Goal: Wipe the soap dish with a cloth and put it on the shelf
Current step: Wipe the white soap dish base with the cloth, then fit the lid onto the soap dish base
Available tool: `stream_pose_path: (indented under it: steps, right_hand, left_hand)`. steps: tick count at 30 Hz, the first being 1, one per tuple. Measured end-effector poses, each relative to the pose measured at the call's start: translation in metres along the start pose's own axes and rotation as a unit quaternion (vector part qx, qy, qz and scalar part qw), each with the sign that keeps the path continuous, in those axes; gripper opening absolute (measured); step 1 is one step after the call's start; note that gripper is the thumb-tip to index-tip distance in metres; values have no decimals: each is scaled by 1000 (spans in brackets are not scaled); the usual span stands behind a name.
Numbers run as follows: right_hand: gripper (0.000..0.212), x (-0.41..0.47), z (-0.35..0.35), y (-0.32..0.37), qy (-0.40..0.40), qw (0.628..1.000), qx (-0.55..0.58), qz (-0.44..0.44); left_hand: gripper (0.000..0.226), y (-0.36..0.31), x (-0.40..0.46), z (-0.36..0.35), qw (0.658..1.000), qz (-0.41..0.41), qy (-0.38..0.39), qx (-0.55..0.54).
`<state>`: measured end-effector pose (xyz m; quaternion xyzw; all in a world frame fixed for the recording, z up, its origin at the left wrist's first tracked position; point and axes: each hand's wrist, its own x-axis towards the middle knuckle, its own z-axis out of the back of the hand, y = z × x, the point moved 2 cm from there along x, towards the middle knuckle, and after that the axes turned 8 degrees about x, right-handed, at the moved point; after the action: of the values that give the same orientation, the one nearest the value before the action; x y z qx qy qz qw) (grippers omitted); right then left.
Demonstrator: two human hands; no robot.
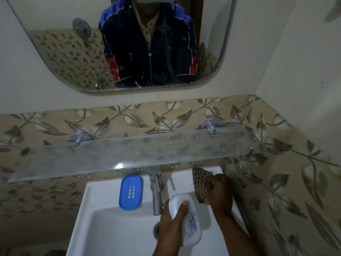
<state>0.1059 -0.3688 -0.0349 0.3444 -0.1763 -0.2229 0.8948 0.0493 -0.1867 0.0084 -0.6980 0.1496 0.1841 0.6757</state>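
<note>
Head view — two dishes (185, 218), one cloth (200, 183)

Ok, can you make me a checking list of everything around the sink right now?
Surface: white sink; glass shelf above it, bare.
Job's things: white soap dish held over the basin; striped cloth at the sink's right rim.
Clutter: blue tray on the sink's back ledge, left of the tap.
Grippers: left hand grips the dish, thumb on top; right hand holds the cloth.
Cables: nothing seen.
Surroundings: mirror above, leaf-patterned tiles.
</note>
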Motion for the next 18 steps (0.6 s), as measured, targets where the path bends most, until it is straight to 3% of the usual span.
stream_pose_path:
  steps: [5,9,13,16,18]
  right_hand:
    - [27,-4,1,1,28,993,-102,46]
    - [25,-23,7,10,22,994,-104,26]
    - [25,-52,23,29,-55,996,8,75]
    - [31,-104,33,66,-117,972,151,137]
    - [24,-138,34,94,-124,951,215,186]
  left_hand:
    - [29,-5,1,9,999,15,-3,-40]
    - [27,-7,-2,20,997,26,-3,-68]
    - [28,-9,-8,43,995,23,-5,-98]
    - [29,-12,-13,70,990,31,-22,-137]
    - [29,-13,-16,90,983,36,-32,-178]
